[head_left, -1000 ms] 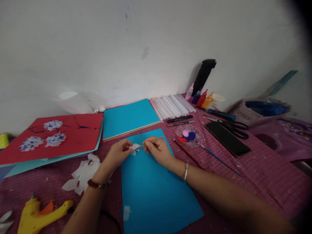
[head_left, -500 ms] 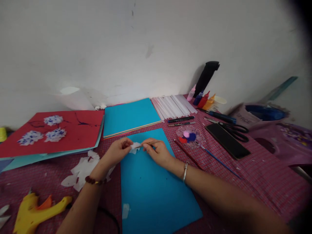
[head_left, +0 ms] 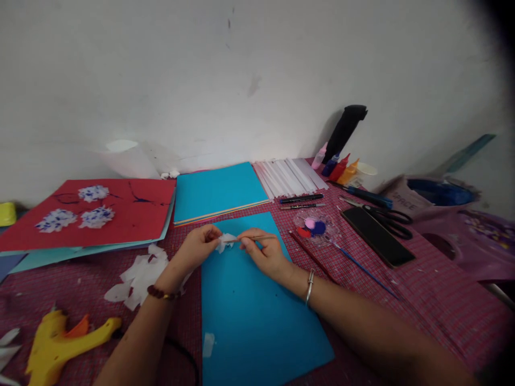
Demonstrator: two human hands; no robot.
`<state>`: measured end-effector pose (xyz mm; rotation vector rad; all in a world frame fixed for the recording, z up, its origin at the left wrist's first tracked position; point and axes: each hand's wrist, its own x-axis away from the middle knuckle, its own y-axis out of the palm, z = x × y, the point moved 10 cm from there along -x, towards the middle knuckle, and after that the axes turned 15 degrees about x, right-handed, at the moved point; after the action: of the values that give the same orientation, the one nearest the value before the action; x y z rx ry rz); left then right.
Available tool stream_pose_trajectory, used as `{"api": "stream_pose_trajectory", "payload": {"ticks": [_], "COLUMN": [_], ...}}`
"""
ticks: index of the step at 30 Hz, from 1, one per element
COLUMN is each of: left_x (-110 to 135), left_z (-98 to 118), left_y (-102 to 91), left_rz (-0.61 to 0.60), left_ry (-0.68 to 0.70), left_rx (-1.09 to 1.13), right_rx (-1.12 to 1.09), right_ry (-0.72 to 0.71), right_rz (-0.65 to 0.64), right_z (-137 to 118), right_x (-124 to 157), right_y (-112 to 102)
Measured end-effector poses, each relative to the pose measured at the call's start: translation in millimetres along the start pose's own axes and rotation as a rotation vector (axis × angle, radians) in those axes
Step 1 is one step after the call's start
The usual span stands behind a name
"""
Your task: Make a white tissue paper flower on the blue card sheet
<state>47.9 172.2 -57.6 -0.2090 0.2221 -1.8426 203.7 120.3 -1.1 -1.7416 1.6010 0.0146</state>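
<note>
Over the upper part of a blue sheet, my left hand pinches a small crumpled piece of white tissue paper. My right hand is closed round a thin wooden stick, its tip at the tissue. Whether the stick is a brush or a plain rod I cannot tell. Loose white tissue pieces lie left of the sheet, partly behind my left wrist. A small whitish patch sits near the sheet's lower left.
A yellow glue gun lies front left, below a red sheet with white-and-blue paper flowers. At right are a paint palette, a blue brush, a phone, scissors and paint bottles. White strips lie behind.
The stick now lies flatter against the tissue, with more of its shaft showing above my right hand. The tissue looks more bunched up. The view has shifted slightly.
</note>
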Motion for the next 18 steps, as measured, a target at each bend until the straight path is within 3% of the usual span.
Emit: {"api": "stream_pose_trajectory", "payload": {"ticks": [13,18], "left_x": [1,5], "left_z": [5,26], "left_y": [-0.1,-14.1], "left_rz": [0.041,0.102], "left_ry": [-0.001,0.049], "left_rx": [-0.031,-0.049], "right_rx": [0.104,0.211], "right_ry": [-0.066,-0.113], "right_rz": [-0.111,-0.134], "right_z": [-1,-8], "right_x": [-1,-1], "right_y": [18,17]}}
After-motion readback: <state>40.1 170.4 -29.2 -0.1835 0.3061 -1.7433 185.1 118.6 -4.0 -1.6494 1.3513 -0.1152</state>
